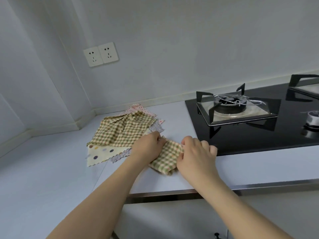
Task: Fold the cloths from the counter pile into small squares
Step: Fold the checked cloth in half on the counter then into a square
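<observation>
Both hands on one small checked cloth (166, 156), green-and-cream gingham, already folded down to a narrow pad. Left hand (148, 147) pinches its far-left edge, fingers curled on the fabric; right hand (193, 154) pinches the opposite far corner, thumb and forefinger closed on it, other fingers loosely spread. Cloth is stretched between the two grips, near end resting on the counter (51, 169). Likely reason for the two-point hold: pulling the top edge taut to square the corners before the next fold or a final press. Judged mid-fold, first cloth, most of the job left.

Just beyond and to the left of the left-hand grip lies the pile (120, 133): a bigger gingham cloth on top, rumpled, a cream polka-dot cloth (101, 155) under it, floral ones peeking out at the far side and near edge. All unfolded. Left wrist overlaps the pile's near corner.

To the right of the right-hand grip, close by, black glass gas hob (259, 130) with a burner and pan support (231, 106). Pale grey counter, metal front edge. Pale walls meeting in a corner, double socket (101, 54) up and beyond the pile.
</observation>
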### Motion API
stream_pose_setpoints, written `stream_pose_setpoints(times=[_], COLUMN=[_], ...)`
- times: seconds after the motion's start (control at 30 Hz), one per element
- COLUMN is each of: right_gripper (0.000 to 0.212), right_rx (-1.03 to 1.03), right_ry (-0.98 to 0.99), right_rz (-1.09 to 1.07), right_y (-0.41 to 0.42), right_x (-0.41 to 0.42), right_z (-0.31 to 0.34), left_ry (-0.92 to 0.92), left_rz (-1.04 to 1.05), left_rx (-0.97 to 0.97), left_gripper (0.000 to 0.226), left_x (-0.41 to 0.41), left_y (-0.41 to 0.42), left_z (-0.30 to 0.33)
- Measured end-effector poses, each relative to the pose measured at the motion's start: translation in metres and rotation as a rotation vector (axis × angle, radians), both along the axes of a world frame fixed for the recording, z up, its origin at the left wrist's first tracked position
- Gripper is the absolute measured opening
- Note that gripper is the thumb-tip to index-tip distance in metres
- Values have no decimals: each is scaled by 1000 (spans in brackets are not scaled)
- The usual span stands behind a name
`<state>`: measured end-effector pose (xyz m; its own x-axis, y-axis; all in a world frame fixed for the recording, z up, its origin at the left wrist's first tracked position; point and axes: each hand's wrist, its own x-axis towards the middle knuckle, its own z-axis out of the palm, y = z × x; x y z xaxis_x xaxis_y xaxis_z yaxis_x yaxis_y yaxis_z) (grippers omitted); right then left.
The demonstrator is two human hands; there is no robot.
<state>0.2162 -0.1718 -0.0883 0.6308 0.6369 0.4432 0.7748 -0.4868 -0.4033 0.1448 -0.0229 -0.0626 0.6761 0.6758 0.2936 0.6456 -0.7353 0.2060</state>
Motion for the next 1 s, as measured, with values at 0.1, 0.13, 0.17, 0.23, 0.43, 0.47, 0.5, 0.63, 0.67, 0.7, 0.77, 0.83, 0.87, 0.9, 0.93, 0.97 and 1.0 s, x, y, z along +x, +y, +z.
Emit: stream_pose_setpoints(times=[0.1,0.13,0.17,0.23,0.43,0.47,0.5,0.63,0.67,0.7,0.77,0.83,0.87,0.9,0.93,0.97,1.0], right_gripper=[30,24,19,20,19,19,18,15,13,10,6,8,10,12,15,18,20], right_rx=[14,17,11,10,-41,-71,-90,-47,-5,56,240,377,419,448,471,490,510], right_ry=[14,-5,-15,3,-9,-27,-35,42,114,223,487,653,695,723,744,766,789], right_rz=[-28,-33,-33,-27,-31,-37,-34,95,143,191,270,308,327,344,359,367,372], right_y=[0,1,1,3,4,5,5,6,4,3,-4,-10,-12,-13,-14,-14,-14], right_x=[4,5,6,7,6,4,2,-1,0,1,3,3,4,4,4,4,4], right_z=[-2,-2,-1,-2,-1,1,2,6,6,7,10,14,15,15,15,15,15], left_ry=[71,82,88,93,137,106,57,-138,-165,-199,-303,-413,-466,-510,-538,-553,-558], left_rz=[23,38,53,68,83,64,44,-23,-34,-46,-75,-127,-144,-151,-153,-155,-162], left_rx=[38,65,89,94,-212,-307,-403,-645,-690,-740,-853,-937,-966,-996,-1027,-1056,-1078], left_gripper=[32,33,34,37,35,32,30,32,30,27,25,25,27,32,38,39,36], left_x=[5,5,5,3,-39,-49,-57,-75,-77,-79,-81,-84,-85,-86,-85,-83,-81], left_y=[0,-1,-3,-6,-3,-3,-4,-13,-15,-17,-19,-20,-20,-22,-24,-26,-28], left_z=[1,0,-1,0,15,15,15,14,15,16,19,20,19,19,19,18,17])
